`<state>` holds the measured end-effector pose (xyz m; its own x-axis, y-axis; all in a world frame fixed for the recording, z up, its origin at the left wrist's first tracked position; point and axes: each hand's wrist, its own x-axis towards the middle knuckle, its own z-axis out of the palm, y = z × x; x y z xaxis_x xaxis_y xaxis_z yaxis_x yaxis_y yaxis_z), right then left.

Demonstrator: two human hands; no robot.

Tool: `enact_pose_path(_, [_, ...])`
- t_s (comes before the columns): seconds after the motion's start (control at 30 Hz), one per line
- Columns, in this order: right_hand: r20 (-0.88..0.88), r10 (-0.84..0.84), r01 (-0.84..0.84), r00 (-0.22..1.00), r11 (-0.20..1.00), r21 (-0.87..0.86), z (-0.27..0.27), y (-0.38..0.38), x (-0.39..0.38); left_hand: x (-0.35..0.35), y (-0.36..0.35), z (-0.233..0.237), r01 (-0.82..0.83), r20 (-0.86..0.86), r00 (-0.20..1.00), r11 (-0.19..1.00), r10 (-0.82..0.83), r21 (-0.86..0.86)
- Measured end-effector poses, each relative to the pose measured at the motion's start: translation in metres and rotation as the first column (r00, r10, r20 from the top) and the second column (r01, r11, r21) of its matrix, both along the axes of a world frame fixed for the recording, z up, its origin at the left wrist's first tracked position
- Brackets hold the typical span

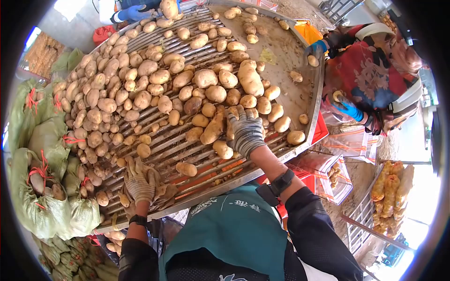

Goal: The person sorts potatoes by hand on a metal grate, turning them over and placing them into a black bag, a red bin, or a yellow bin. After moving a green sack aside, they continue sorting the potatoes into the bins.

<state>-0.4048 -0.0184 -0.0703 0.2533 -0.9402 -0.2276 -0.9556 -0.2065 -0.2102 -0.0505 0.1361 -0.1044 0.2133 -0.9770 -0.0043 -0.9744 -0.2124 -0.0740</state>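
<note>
My right hand (244, 131), in a striped grey work glove, reaches over the potatoes on the slatted sorting table (154, 175). Its fingers lie outstretched on them, beside a long, dirty potato (214, 126). Near the table's front edge is my left hand (139, 184), also gloved, its fingers curled at a crumpled brown cloth (161, 185); part of the grip is hidden. A single potato (186, 169) rests on the slats between my hands. A large lumpy potato (250, 78) lies beyond my right hand.
A dense potato heap (108, 89) covers the table's left side. Green sacks (42, 140) with red ties stand along the left. Another person's blue-gloved hands (347, 108) are at right, one near the rim. A further blue glove (136, 13) holds a potato at the far edge.
</note>
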Motion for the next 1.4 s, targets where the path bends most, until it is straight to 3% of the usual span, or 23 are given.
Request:
enact_pose_path(0.07, [-0.021,0.046,-0.047,0.999,0.999,-0.028,-0.010,0.006,-0.015,-0.001,0.000,0.000,-0.028,-0.023,0.999,1.000,0.028,-0.006])
enact_pose_path(0.1, [0.027,0.070,-0.062,0.997,0.970,-0.233,-0.034,0.013,-0.035,-0.001,0.001,0.000,-0.026,-0.025,0.999,1.000,0.026,-0.004])
enact_pose_path(0.17, [0.133,0.012,0.022,0.991,0.968,-0.250,-0.033,0.016,-0.068,0.000,0.001,-0.001,-0.011,-0.008,1.000,1.000,0.011,-0.005])
enact_pose_path(0.3, [0.123,-0.018,0.041,0.992,0.982,-0.186,-0.026,0.004,-0.097,-0.002,0.000,0.000,-0.002,-0.018,1.000,1.000,0.002,-0.007])
enact_pose_path(0.37, [0.160,-0.161,0.170,0.974,0.984,-0.047,-0.013,-0.001,-0.081,0.000,0.002,-0.003,0.009,-0.004,1.000,1.000,-0.009,-0.029])
enact_pose_path(0.5, [-0.127,-0.083,0.041,0.988,0.953,-0.300,-0.048,-0.006,-0.034,0.000,0.002,-0.003,0.019,-0.010,1.000,0.999,-0.019,-0.035])
enact_pose_path(0.63, [-0.145,-0.065,0.030,0.987,0.972,-0.234,-0.044,-0.013,-0.036,0.001,0.004,-0.003,0.030,-0.020,0.999,0.998,-0.031,-0.055])
enact_pose_path(0.7, [0.254,-0.124,0.144,0.959,0.988,-0.059,-0.018,-0.012,-0.047,0.001,0.002,-0.003,0.029,-0.014,0.999,0.998,-0.030,-0.059])
enact_pose_path(0.73, [0.680,-0.265,0.212,0.684,0.964,0.162,-0.025,-0.006,-0.053,0.000,0.002,-0.001,0.025,-0.019,0.999,0.998,-0.026,-0.050])
enact_pose_path(0.77, [0.680,-0.267,0.220,0.683,0.963,0.158,-0.027,0.003,-0.058,0.000,0.002,-0.001,0.022,-0.024,0.999,0.999,-0.023,-0.043])
enact_pose_path(0.8, [0.890,-0.391,0.040,0.236,0.919,0.393,-0.028,0.014,-0.063,0.000,0.002,-0.002,0.033,-0.027,0.999,0.998,-0.034,-0.048])
enact_pose_path(0.83, [0.811,-0.530,-0.233,-0.249,0.845,0.481,-0.021,0.025,-0.064,0.000,0.003,-0.004,0.036,-0.025,0.999,0.998,-0.037,-0.056])
enact_pose_path(0.9, [0.559,-0.649,-0.458,-0.516,0.761,0.460,-0.001,0.045,-0.057,0.001,0.003,-0.004,0.053,-0.016,0.998,0.996,-0.055,-0.070])
enact_pose_path(1.03, [0.484,-0.646,-0.508,-0.591,0.763,0.399,-0.002,0.058,-0.049,0.001,0.003,-0.003,0.057,-0.015,0.998,0.996,-0.058,-0.067])
enact_pose_path(1.1, [0.467,-0.656,-0.499,-0.593,0.754,0.427,-0.011,0.055,-0.050,-0.001,0.003,-0.002,0.049,-0.016,0.999,0.997,-0.050,-0.058])
enact_pose_path(1.13, [0.638,-0.601,-0.315,-0.481,0.798,0.514,-0.036,0.046,-0.050,0.000,0.003,-0.001,0.042,-0.026,0.999,0.998,-0.043,-0.050])
enact_pose_path(1.17, [0.771,-0.548,-0.112,-0.323,0.832,0.544,-0.049,0.038,-0.050,0.000,0.003,-0.003,0.034,-0.024,0.999,0.998,-0.035,-0.056])
enact_pose_path(1.2, [0.811,-0.584,0.084,-0.035,0.807,0.585,-0.038,0.034,-0.050,0.001,0.003,-0.004,0.042,-0.014,0.999,0.997,-0.043,-0.058])
enact_pose_path(1.23, [0.766,-0.628,0.193,0.135,0.775,0.602,-0.045,0.024,-0.047,0.001,0.004,-0.004,0.047,-0.003,0.999,0.997,-0.047,-0.062])
enact_pose_path(1.3, [0.759,-0.585,0.306,0.287,0.806,0.506,-0.070,0.005,-0.031,-0.002,0.002,0.001,0.023,-0.013,1.000,0.997,-0.024,-0.074])
enact_pose_path(1.33, [0.599,-0.526,0.431,0.603,0.847,0.310,-0.081,-0.009,-0.015,-0.003,0.002,0.004,0.030,-0.011,0.999,0.998,-0.030,-0.047])
enact_pose_path(1.37, [0.575,-0.538,0.462,0.616,0.838,0.290,-0.054,-0.005,0.009,-0.003,0.002,0.007,0.036,-0.007,0.999,0.999,-0.036,-0.021])
enact_pose_path(1.4, [0.449,-0.503,0.455,0.738,0.863,0.219,-0.039,-0.005,0.030,-0.001,0.002,0.005,0.020,-0.036,0.999,1.000,-0.020,-0.015])
